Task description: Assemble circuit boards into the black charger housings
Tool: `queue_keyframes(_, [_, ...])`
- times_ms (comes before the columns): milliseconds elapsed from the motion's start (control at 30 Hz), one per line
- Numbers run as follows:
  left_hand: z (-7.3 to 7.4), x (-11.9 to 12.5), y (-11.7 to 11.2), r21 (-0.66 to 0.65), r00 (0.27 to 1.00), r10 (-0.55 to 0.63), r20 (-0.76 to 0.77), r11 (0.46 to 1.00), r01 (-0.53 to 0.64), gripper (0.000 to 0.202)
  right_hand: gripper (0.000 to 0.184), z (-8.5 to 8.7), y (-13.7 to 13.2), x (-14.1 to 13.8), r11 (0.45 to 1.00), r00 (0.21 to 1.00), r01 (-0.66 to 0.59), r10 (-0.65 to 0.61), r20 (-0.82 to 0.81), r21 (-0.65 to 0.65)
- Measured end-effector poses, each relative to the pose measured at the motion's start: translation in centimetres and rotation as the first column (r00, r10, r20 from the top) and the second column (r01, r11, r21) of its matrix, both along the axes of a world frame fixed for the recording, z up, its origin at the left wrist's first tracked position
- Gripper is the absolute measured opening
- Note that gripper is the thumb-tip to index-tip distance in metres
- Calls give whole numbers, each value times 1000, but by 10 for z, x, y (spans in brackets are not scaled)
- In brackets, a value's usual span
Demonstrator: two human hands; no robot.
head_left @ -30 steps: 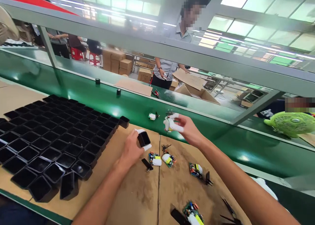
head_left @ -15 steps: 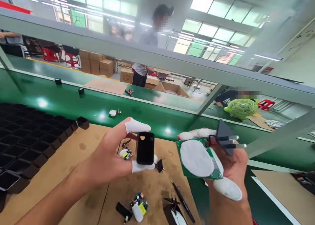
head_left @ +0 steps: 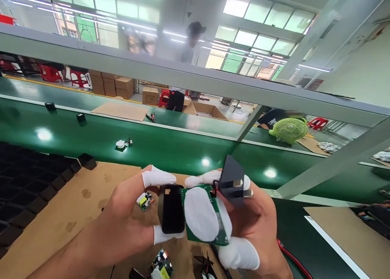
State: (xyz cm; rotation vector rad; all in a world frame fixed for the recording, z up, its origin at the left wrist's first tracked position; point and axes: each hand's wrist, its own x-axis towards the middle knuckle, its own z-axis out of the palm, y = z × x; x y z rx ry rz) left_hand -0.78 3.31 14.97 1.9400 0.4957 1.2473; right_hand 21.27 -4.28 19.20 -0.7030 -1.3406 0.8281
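My left hand (head_left: 131,218), with white finger cots, grips a small black plastic housing (head_left: 173,214) whose open end faces me. In my right hand (head_left: 252,218), also in white finger cots, is a green circuit board (head_left: 190,230) with a white oval pad (head_left: 201,214) on it. A black plug cap (head_left: 230,179) with metal pins hangs by wires at that board's right side. The board's left edge is right beside the housing's opening; whether they touch I cannot tell. Below lies another board (head_left: 162,264), and a pronged black plug piece (head_left: 204,262) sits near it.
Rows of black housings (head_left: 33,181) stand at the left on brown cardboard (head_left: 91,197). One small board (head_left: 145,200) lies behind my left hand. A grey frame bar (head_left: 189,77) crosses ahead. Beyond it are pliers (head_left: 151,117), a green fan (head_left: 289,129) and people.
My right hand has moved left with the circuit board, bringing it up against or close to the black housing. The view has shifted slightly.
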Motion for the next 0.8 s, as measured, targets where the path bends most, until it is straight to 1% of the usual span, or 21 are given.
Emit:
queue_keyframes(67, [1, -4, 3, 47, 1000, -10, -5, 999, 10, 55, 79, 0, 4, -5, 999, 999, -36, 36, -4, -3])
queue_keyframes(167, [-1, -8, 7, 91, 999, -26, -27, 995, 28, 55, 78, 2, 8, -9, 996, 996, -84, 84, 27, -2])
queue_keyframes(267, [-3, -9, 9, 109, 999, -27, -48, 994, 32, 55, 77, 4, 8, -10, 996, 993, -85, 85, 82, -10])
queue_keyframes(333, [-4, -9, 10, 120, 998, -29, -52, 992, 35, 58, 76, 5, 8, -10, 998, 989, -63, 62, 131, 3])
queue_keyframes(400, [-4, -9, 10, 129, 998, -37, -54, 991, 44, 61, 74, 6, 8, -9, 999, 980, -15, 8, 197, 34])
queue_keyframes(500, [-4, -9, 9, 142, 998, -41, -51, 989, 48, 67, 66, 8, 8, -10, 997, 952, 48, -65, 299, 65])
queue_keyframes(667, [-1, -8, 8, 126, 997, -44, -57, 991, 51, 70, 53, 6, 9, -12, 997, 946, 33, -54, 319, 71])
queue_keyframes(800, [-1, -8, 8, 160, 998, -22, -63, 987, 32, 66, 48, 6, 9, -11, 995, 934, 34, -65, 352, 93])
